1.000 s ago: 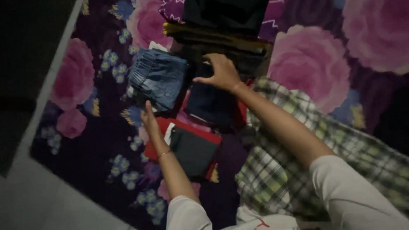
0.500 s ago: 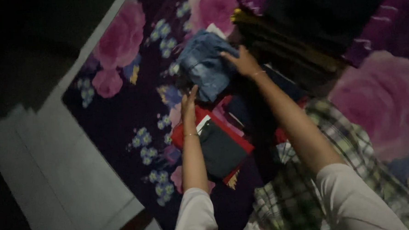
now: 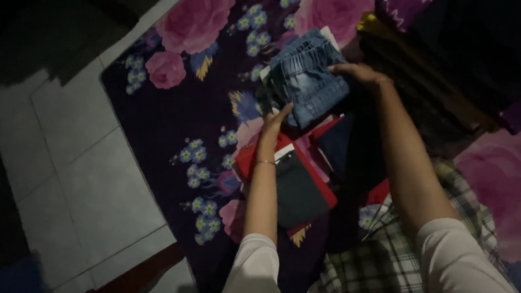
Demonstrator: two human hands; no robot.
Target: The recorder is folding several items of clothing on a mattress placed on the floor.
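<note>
faded denim jeans, matt floral cloth

Open room lies to the left: the dark floral mat is bare there, and beyond it the pale tiled floor. To the right the way is crowded: folded blue denim garment, red-edged dark folded cloth, a dark stacked pile, and checked fabric packed close together.
</note>
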